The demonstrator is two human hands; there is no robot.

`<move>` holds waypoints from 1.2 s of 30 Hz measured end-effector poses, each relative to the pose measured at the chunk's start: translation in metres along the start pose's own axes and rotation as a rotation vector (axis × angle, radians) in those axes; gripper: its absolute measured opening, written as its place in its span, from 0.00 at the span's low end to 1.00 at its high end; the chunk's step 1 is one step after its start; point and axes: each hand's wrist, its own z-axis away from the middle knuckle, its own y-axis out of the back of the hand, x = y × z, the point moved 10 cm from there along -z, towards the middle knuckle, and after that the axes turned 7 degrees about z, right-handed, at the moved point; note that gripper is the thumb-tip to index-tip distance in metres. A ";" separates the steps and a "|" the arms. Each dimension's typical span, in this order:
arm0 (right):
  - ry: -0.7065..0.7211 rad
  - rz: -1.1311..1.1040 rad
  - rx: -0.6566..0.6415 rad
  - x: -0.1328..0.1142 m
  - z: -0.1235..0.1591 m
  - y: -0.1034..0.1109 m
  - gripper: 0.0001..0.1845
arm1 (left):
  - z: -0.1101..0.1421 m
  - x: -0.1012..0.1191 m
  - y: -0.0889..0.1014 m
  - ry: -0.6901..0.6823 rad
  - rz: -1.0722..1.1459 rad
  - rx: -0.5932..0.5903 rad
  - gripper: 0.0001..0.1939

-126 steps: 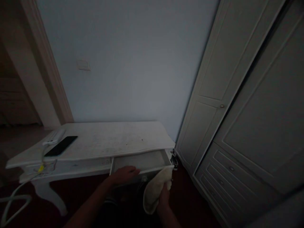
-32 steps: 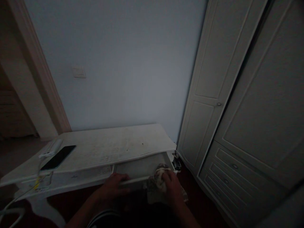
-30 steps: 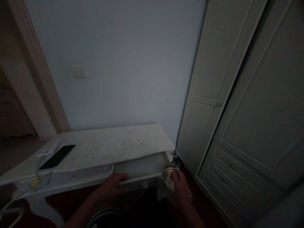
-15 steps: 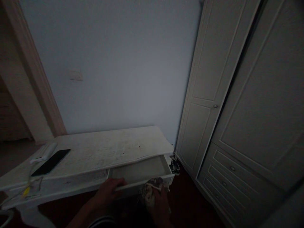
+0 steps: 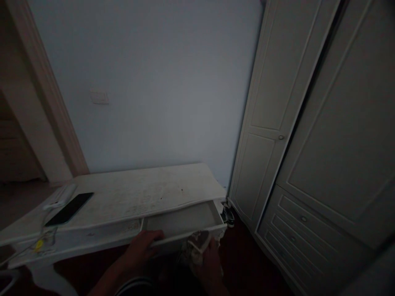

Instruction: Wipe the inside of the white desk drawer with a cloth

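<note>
A white desk point(image 5: 173, 181) with worn, smudged marks on its top stands against the wall, and its right drawer point(image 5: 185, 222) is pulled out. My left hand point(image 5: 143, 243) grips the drawer's front edge near its left corner, the fingers bent over the rim. In my right hand point(image 5: 211, 261) is a bunched, patterned cloth point(image 5: 197, 242), held against the outside of the drawer front near the right end. The dim light hides some of the fingers and the lower part of the cloth.
A dark phone point(image 5: 70, 209) and a white power strip point(image 5: 60, 196) lie on the desk's left end, with a cable and a yellow piece point(image 5: 39, 245) by the front edge. Shoes point(image 5: 227, 216) sit on the floor right of the desk, before a white wardrobe point(image 5: 259, 164).
My right hand has shifted slightly with the cloth, which is folded differently against the drawer front. My left hand stays on the drawer edge. The view has turned a little left.
</note>
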 end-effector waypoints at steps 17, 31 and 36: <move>0.486 0.023 0.042 -0.166 -0.033 -0.020 0.23 | -0.004 -0.026 -0.011 -0.101 0.134 0.018 0.29; 0.443 0.005 0.273 -0.202 0.013 -0.083 0.29 | 0.002 0.011 0.016 0.148 0.282 0.027 0.34; 0.364 0.023 0.319 -0.199 0.034 -0.122 0.21 | 0.002 0.027 0.018 0.041 0.284 -0.077 0.32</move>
